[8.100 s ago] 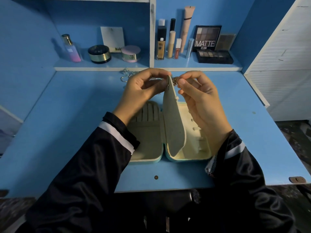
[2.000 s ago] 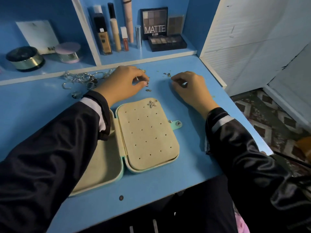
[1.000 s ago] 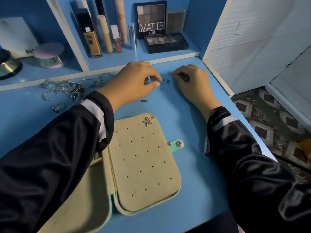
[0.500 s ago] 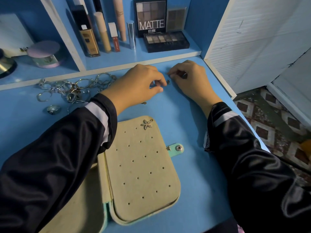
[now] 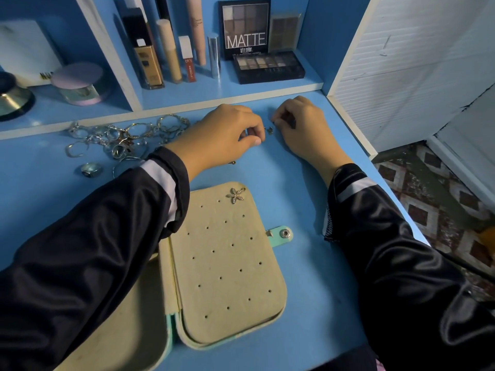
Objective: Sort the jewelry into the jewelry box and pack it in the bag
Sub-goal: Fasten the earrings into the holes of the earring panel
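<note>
The jewelry box (image 5: pixel 227 263) lies at the worktop's (image 5: pixel 308 199) front edge; rings (image 5: pixel 120 137) pile along its back edge, left.

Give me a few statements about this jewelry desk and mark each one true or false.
1. A starfish earring is pinned on the jewelry box's perforated panel. True.
2. The jewelry box is closed. False: it lies open on the desk.
3. The ring pile lies on the desk, left of the left hand. True.
4. The right hand holds the MATTE palette. False: the palette stands on the shelf; the right hand is down at the desk.
</note>
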`<action>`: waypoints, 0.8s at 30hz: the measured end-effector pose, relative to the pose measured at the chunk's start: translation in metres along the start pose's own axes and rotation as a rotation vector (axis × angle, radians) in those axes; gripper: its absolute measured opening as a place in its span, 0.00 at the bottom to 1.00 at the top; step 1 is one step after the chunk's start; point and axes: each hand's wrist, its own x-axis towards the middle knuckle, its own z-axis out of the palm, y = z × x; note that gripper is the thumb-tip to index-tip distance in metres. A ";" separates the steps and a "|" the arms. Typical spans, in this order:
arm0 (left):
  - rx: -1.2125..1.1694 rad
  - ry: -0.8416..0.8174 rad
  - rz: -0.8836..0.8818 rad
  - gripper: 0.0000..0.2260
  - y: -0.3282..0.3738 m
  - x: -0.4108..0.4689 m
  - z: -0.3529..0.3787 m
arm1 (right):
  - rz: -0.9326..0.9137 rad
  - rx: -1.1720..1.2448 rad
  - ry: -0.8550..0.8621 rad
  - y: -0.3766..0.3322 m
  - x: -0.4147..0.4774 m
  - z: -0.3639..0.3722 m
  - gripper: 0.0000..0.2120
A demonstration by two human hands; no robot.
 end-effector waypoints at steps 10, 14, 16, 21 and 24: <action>-0.201 0.137 -0.130 0.02 0.004 -0.019 -0.015 | 0.064 0.115 0.010 -0.007 -0.013 -0.010 0.04; -0.281 0.208 -0.152 0.02 0.011 -0.032 -0.028 | 0.100 0.223 0.027 -0.013 -0.028 -0.016 0.04; -0.320 0.244 -0.148 0.02 0.013 -0.041 -0.032 | 0.113 0.265 0.030 -0.017 -0.036 -0.017 0.03; -0.364 0.324 -0.113 0.05 0.020 -0.065 -0.036 | 0.130 0.346 0.015 -0.033 -0.056 -0.015 0.03; -0.412 0.330 -0.100 0.05 0.024 -0.081 -0.037 | 0.112 0.378 0.000 -0.045 -0.071 -0.016 0.03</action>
